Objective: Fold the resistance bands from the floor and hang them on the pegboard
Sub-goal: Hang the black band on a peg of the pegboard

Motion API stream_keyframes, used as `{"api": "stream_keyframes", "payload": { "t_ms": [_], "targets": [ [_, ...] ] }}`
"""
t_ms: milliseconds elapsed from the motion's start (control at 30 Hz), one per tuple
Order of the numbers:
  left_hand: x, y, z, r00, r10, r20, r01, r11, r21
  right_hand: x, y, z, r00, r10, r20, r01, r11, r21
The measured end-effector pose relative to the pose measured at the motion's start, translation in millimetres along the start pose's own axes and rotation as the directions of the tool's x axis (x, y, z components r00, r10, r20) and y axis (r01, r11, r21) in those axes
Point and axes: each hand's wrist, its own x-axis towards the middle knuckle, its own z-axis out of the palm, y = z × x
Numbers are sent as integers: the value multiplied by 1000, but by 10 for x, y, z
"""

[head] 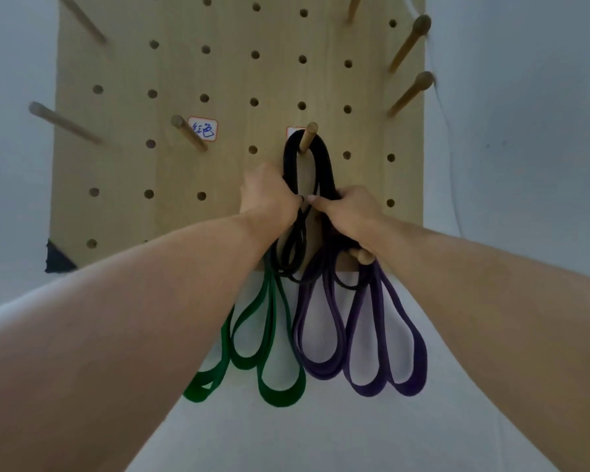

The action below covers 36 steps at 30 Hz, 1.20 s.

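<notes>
A black resistance band is looped over a wooden peg near the middle of the light wooden pegboard. My left hand grips the band's left strands just below the peg. My right hand grips its right strands, thumb tip close to the left hand. The band's lower black loops hang between my wrists. Below, a folded green band hangs on the left and a folded purple band hangs on the right from a low peg partly hidden by my right hand.
Several bare wooden pegs stick out of the board: two at the left, one beside a handwritten label, and three at the upper right. A white wall surrounds the board. A dark patch sits at the board's lower left corner.
</notes>
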Motion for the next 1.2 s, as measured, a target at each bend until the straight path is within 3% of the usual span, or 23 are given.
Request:
{"api": "stream_keyframes", "payload": {
  "t_ms": [100, 167, 267, 333, 433, 533, 633, 767, 867, 967, 1033, 1100, 1200],
  "targets": [
    [-21, 0, -46, 1000, 4, 11, -5, 998, 68, -16, -122, 57, 994, 35, 107, -37, 999, 21],
    [5, -23, -146, 1000, 9, 9, -10, 993, 115, -46, -239, 143, 976, 122, 180, -141, 985, 97],
    [43, -93, -267, 1000, 4, 0, -4, 990, 138, -128, -370, 228, 924, 248, 292, -347, 865, 362],
    [37, -112, -273, 1000, 9, 19, -12, 990, 138, -138, -406, 208, 902, 302, 309, -416, 801, 431],
    [29, -97, -223, 999, 18, 50, -24, 992, 124, -122, -491, 79, 887, 332, 322, -391, 909, 141],
    [32, -100, -148, 998, 2, 68, -11, 991, 130, -196, -680, -126, 851, 423, 310, -336, 894, -296],
    [13, -102, -71, 998, -28, 64, 23, 996, 86, -238, -821, -307, 866, 399, 301, -254, 870, -423],
    [-47, -110, -59, 998, -33, 62, 28, 996, 80, -222, -739, -220, 872, 341, 352, -239, 922, -303],
    [-102, -129, -86, 999, -4, 34, -1, 989, 146, -182, -606, -33, 932, 265, 248, -219, 956, -198],
    [-171, -129, -80, 1000, 25, 12, -27, 974, 227, -172, -581, 75, 955, 244, 169, -254, 966, 40],
    [-201, -136, -69, 999, 42, 10, -44, 967, 252, -162, -562, 136, 932, 306, 194, -345, 911, 225],
    [-207, -142, -75, 999, 52, 5, -52, 967, 251, -158, -555, 179, 895, 364, 259, -433, 850, 301],
    [-207, -151, -83, 998, 56, 6, -55, 966, 252, -161, -609, 151, 879, 398, 263, -458, 858, 233]
  ]
}}
